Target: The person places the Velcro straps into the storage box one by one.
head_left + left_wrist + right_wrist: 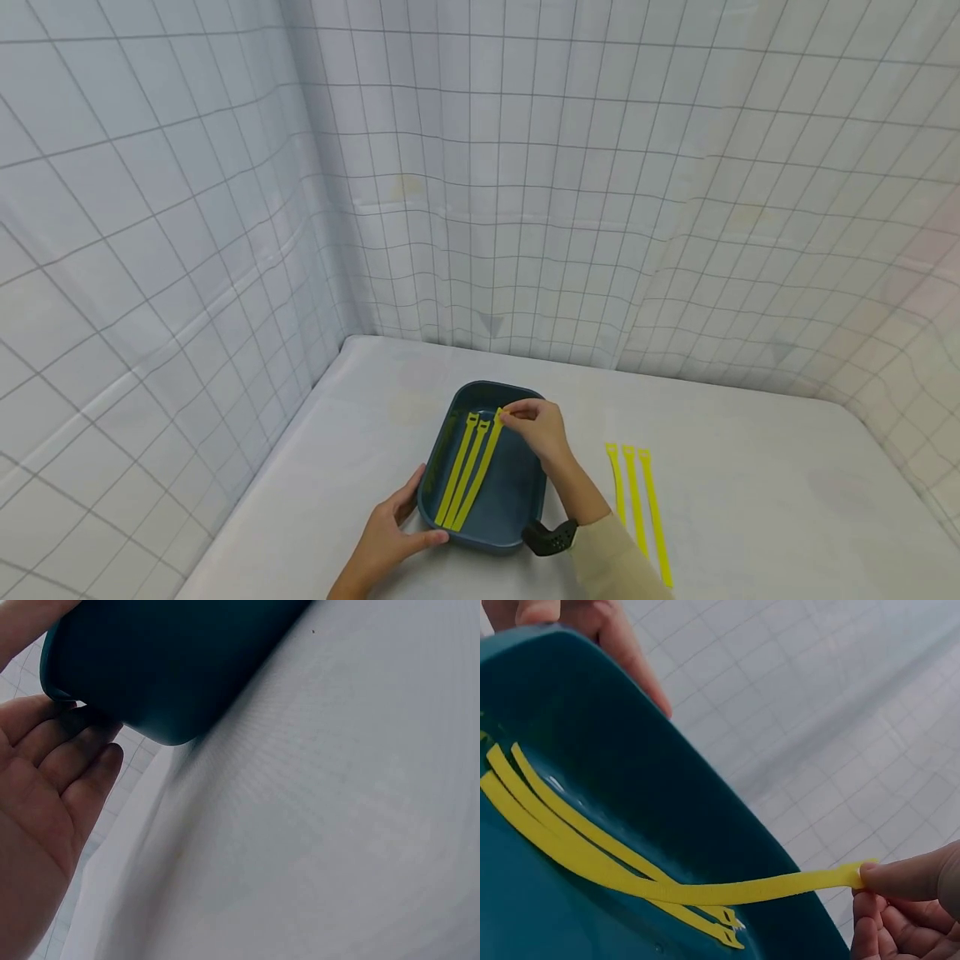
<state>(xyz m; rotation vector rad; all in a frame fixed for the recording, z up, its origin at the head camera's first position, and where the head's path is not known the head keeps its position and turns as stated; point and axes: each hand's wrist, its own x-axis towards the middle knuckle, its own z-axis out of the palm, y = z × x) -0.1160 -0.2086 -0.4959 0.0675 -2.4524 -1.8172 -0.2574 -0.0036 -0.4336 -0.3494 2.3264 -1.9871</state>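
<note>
A dark teal plastic bin (510,500) sits on the white table. My left hand (386,533) holds its near left corner, thumb at the near rim and fingers along the left wall. In the left wrist view the fingertips lie partly hidden behind the bin. My right hand (538,425) is over the bin's far part and pinches the slotted head of a yellow hook-and-loop cable tie (780,887) between thumb and forefinger. That tie's tail lies down in the bin, its head raised. Beside it, two more yellow ties (459,471) lie lengthwise on the bin floor.
Three yellow cable ties (636,500) lie side by side on the table, right of the bin; the right forearm partly covers them. White grid-patterned curtains (525,208) hang behind and at both sides. A black wrist device (550,538) is at the right wrist.
</note>
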